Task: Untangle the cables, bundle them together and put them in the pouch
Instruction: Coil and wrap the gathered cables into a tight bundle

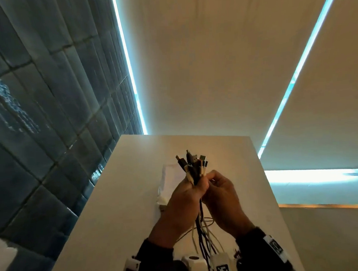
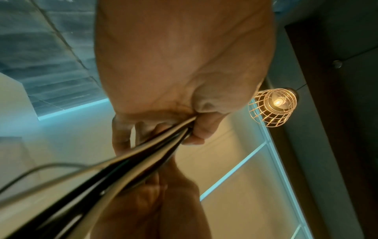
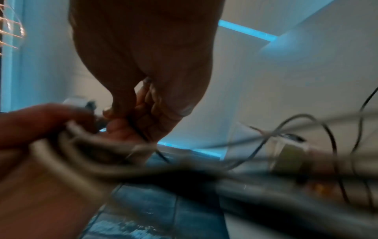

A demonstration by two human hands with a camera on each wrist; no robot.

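A bunch of black and white cables [image 1: 193, 165] stands upright above the white table [image 1: 107, 217], its plugs fanned out at the top. My left hand [image 1: 187, 195] grips the bunch in a fist just below the plugs; the same cables [image 2: 143, 153] run out of that left hand [image 2: 184, 122] in the left wrist view. Beside it, my right hand [image 1: 216, 187] pinches one thin dark cable [image 3: 141, 134] between thumb and fingers [image 3: 120, 111]. The loose ends hang down toward the table [image 1: 201, 227]. A white pouch [image 1: 170, 181] lies on the table behind my left hand, partly hidden.
A dark tiled wall [image 1: 38, 111] runs along the table's left side. Cream roller blinds [image 1: 211, 61] hang behind the table. A wire-cage lamp [image 2: 273, 106] glows overhead. Bare tabletop lies left and right of my hands.
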